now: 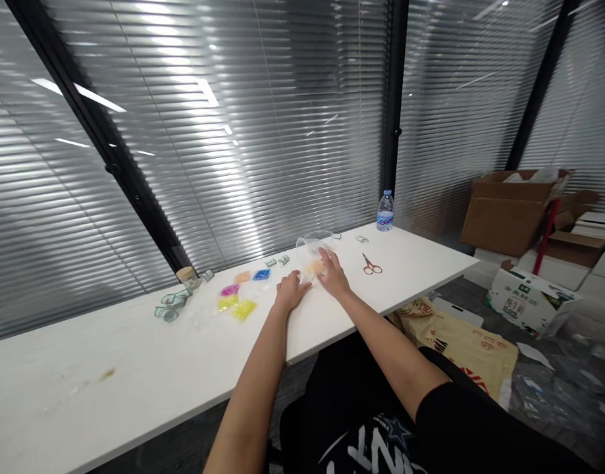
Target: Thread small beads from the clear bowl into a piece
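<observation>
Over the white table (263,329), my left hand (291,291) and my right hand (333,275) come together at a small clear bag with orange contents (314,267). Curled fingers of my right hand grip its right side. The thumb and fingers of my left hand close on its clear left edge. Just behind them is a clear, see-through plastic piece (307,245), partly hidden by my right hand. To the left lie small packets: orange (242,277), blue (261,274), magenta (230,289) and yellow (243,309). Red-handled scissors (372,266) rest on the right.
A water bottle (385,212) stands at the table's far right corner. Several clear rolls with green edging (172,300) lie at the back left, near a tan roll (186,275). Cardboard boxes (509,209) and a yellow bag (460,342) are beyond the right edge.
</observation>
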Demonstrator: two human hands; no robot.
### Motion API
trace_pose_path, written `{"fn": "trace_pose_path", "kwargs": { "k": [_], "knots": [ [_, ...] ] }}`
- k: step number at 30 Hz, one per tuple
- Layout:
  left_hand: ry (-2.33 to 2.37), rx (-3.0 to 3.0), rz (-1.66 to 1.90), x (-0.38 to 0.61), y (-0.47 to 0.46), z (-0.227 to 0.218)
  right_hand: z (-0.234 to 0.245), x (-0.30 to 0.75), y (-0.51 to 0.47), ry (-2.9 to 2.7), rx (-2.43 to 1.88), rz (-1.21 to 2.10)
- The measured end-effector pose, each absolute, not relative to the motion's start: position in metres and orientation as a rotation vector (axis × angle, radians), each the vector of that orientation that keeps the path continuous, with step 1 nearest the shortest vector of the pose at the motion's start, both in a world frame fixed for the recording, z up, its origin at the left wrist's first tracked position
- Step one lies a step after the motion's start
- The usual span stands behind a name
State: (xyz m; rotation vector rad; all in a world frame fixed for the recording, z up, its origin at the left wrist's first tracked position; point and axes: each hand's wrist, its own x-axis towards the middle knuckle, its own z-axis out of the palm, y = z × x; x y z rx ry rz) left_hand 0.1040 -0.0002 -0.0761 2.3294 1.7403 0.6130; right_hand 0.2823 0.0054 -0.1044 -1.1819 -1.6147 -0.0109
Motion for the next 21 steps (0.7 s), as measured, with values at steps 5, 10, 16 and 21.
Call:
{"fn": "trace_pose_path", "kwargs": {
  "k": [5, 10, 16, 21],
  "knots": [
    [1.74, 2.33, 0.61, 0.104, -0.001, -0.0753, -0.1046, 0.2821, 0.006, -1.614, -1.175, 0.002],
    [1.744, 2.332, 0.607, 0.1042, -0.002, -0.0743, -0.1049, 0.2821, 0.0064, -1.606, -1.167, 0.018],
    [1.749, 2.327, 0.594, 0.1049, -0.0024, -0.073, -0.105, 0.2826, 0.0065, -1.603, -1.157, 0.017],
    [1.751, 2.328, 0.599, 0.105, -0.0026, -0.0733, -0.1044, 0.2829, 0.0058, -1.607, -1.155, 0.005]
  ]
}}
